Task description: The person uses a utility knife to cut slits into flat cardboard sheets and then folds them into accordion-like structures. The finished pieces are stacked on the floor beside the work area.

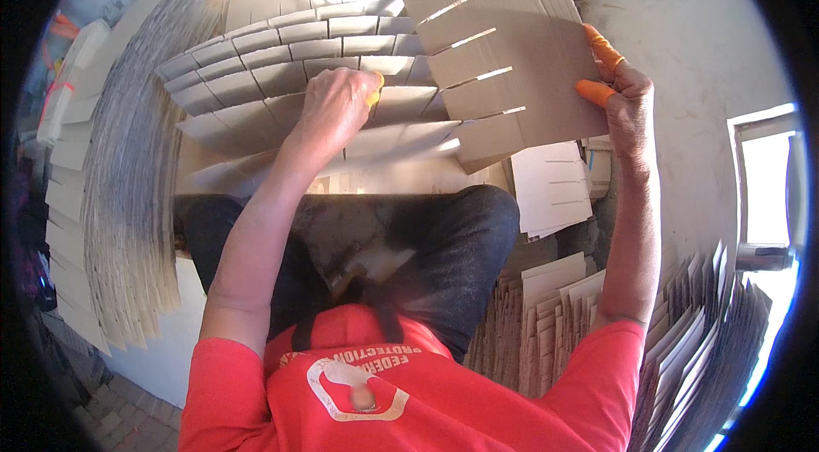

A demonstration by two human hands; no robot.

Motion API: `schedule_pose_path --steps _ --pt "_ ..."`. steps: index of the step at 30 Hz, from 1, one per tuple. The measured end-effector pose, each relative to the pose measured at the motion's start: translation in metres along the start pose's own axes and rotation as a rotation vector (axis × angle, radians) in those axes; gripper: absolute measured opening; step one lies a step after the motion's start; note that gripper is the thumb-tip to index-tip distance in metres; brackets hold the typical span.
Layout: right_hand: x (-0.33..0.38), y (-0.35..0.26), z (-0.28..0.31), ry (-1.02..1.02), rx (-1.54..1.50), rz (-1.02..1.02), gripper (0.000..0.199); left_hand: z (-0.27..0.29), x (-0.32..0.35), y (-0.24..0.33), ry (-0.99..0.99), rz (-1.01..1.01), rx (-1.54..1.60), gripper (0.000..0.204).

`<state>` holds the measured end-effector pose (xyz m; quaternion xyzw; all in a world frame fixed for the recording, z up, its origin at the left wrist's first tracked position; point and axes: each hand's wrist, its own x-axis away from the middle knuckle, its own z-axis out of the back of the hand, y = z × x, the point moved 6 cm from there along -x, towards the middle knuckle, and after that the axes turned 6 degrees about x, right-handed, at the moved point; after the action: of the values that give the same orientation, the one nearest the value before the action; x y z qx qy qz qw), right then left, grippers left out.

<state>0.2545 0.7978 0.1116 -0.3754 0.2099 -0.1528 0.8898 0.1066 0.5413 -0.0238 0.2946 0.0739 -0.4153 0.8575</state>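
In front of me stands a grid of upright cardboard divider strips (260, 59), set in rows with slots and crossing pieces. My left hand (337, 107) is closed at the top of the grid, over one of its nearer rows. An orange finger cover shows on it, while its fingertips are partly hidden. A wide cardboard sheet (520, 34) with several slots along its left edge is tilted up at the right of the grid. My right hand (623, 94) grips that sheet by its right edge, thumb and finger in orange covers. The sheet's lower left corner overlaps the grid's right end.
A long stack of cardboard sheets (141, 145) curves along the left. Slotted pieces (553, 188) lie beyond my right knee. More cardboard pieces (554, 315) stand packed at the lower right, near a pale wall (682, 102). My legs (452, 239) are close below the grid.
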Motion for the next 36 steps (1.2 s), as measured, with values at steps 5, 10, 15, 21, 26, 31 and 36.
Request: schedule_pose_path --steps 5,10,15,21,26,31,36 --pt "-0.002 0.006 0.006 0.001 -0.076 0.066 0.066 -0.002 0.000 -0.003 -0.008 0.008 0.014 0.015" --pt "0.004 0.014 -0.014 -0.007 -0.041 0.080 0.066 -0.003 0.001 -0.001 -0.049 0.022 0.027 0.014" --pt "0.007 0.016 -0.017 -0.007 -0.105 -0.005 0.065 0.000 -0.002 0.001 0.027 -0.091 0.023 0.023" --pt "0.011 0.010 -0.011 0.031 -0.128 0.040 0.063 -0.001 -0.006 -0.002 0.074 -0.125 -0.084 0.045" --pt "0.013 0.031 -0.020 0.008 0.011 0.036 0.057 0.003 -0.004 0.004 0.005 -0.088 0.062 0.044" --pt "0.017 0.016 -0.034 0.015 -0.082 0.054 0.053 0.004 -0.001 0.000 0.015 -0.109 0.101 0.044" --pt "0.009 0.019 -0.037 -0.100 -0.077 0.089 0.067 0.020 -0.010 0.013 -0.024 -0.116 0.286 0.030"
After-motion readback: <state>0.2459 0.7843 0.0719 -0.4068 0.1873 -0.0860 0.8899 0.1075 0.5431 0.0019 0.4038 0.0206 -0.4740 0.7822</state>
